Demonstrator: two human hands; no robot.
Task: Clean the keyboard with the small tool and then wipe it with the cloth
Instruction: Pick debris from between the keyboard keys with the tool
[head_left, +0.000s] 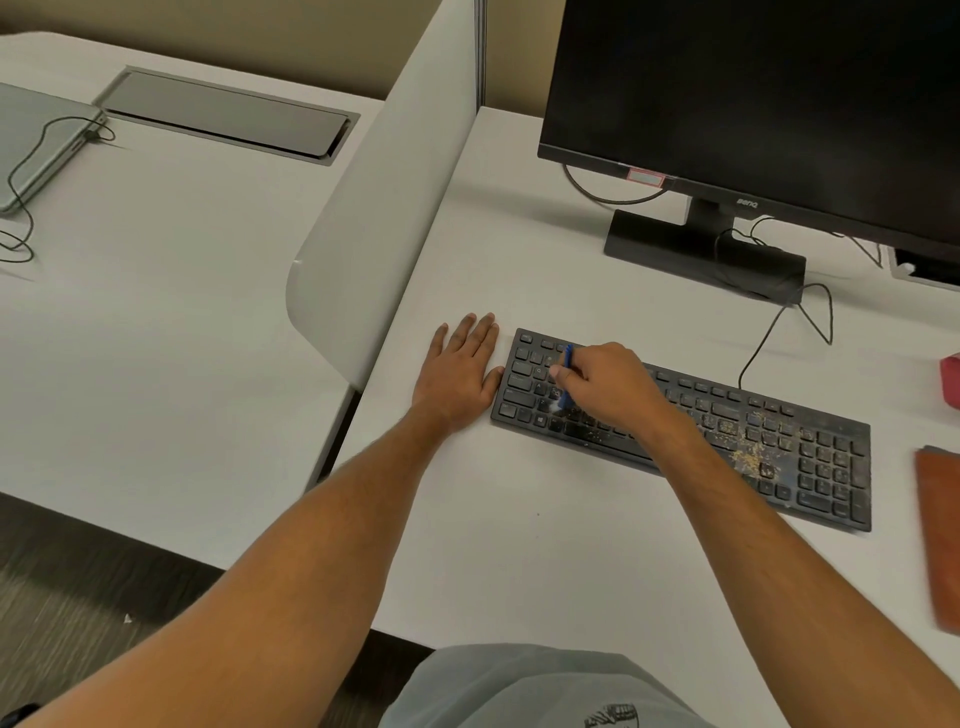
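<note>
A black keyboard (810, 457) lies slanted on the white desk (545, 545), with yellowish crumbs scattered over its middle and right keys. My right hand (608, 384) grips a small blue brush (567, 376), its bristles down on the keys at the keyboard's left end. My left hand (462, 369) lies flat on the desk, fingers straight, its thumb against the keyboard's left edge. An orange-brown cloth (937, 535) lies at the right edge of the frame, partly cut off.
A black monitor (753, 98) on its stand (701, 254) rises behind the keyboard, with cables (769, 332) trailing across the desk. A pink object (950, 379) sits at the far right. A white divider (374, 234) separates a neighbouring desk holding a laptop (36, 145).
</note>
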